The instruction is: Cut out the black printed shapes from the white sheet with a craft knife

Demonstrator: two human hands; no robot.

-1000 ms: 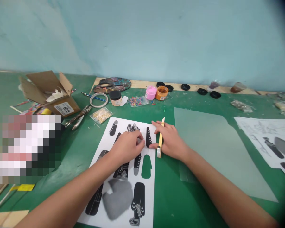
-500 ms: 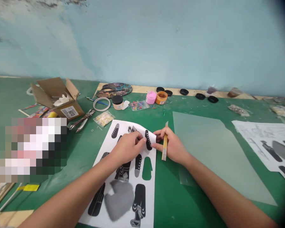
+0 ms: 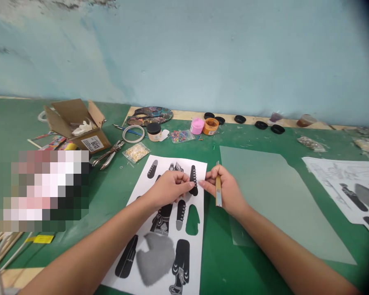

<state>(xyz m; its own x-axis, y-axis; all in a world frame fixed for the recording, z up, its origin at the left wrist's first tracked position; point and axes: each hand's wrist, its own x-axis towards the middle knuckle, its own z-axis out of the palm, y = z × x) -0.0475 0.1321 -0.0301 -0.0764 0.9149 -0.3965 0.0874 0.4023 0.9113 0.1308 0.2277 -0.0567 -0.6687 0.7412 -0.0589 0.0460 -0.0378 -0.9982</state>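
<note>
A white sheet of paper printed with black and grey shapes lies in front of me, with a cut-out hole showing green table through it. My left hand is closed on the sheet's upper part, its thumb beside a black laced shape. At the sheet's right edge, my right hand has its thumb and forefinger touching the paper. A slim yellow craft knife stands nearly upright in that same hand, gripped in the curled fingers. The left fingertips are partly hidden.
A translucent sheet lies to the right, beside more printed paper. Behind are paint jars, a tape ring, a bead bag, a punch plier and an open cardboard box. A blurred patch covers the left.
The sheet's upper right corner, bent up before, now lies flatter. My right hand has shifted slightly right with the knife, and its fingers have moved from the curled corner to the paper's edge.
</note>
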